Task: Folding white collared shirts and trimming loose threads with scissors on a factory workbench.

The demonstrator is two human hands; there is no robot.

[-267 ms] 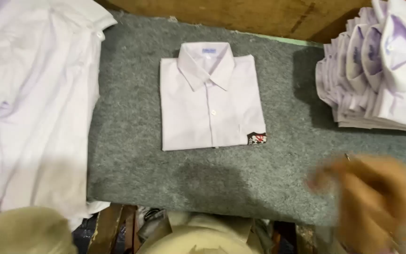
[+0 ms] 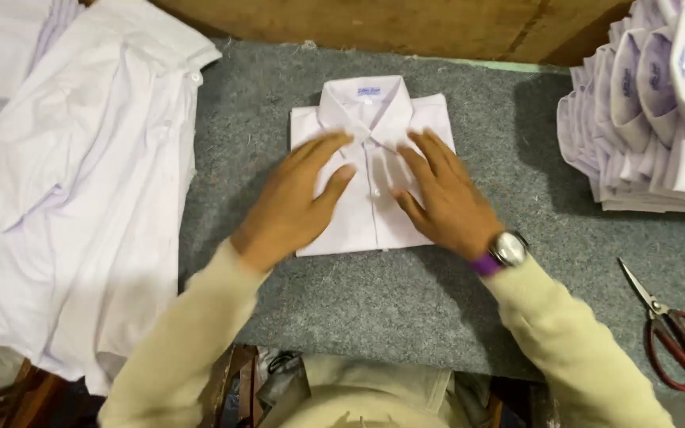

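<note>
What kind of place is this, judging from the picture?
Probably a garment finishing or packing workshop: a stack of folded shirts, a pile of unfolded shirts, red-handled scissors, and a grey felt table.

A small white neck label (image 2: 371, 90) with dark print sits inside the folded shirt's collar; similar labels (image 2: 625, 82) show in the stacked shirts' collars at right.

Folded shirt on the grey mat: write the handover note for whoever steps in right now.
Left hand: open, flat on the folded shirt, left of the button line.
Right hand: open, flat on its right half.
Shirt: folded, collar up, centred on the grey mat.
Done: fold made; folded stack at right.
Left: loose shirts piled at left.
Red-handled scissors lie at right, untouched.
</note>
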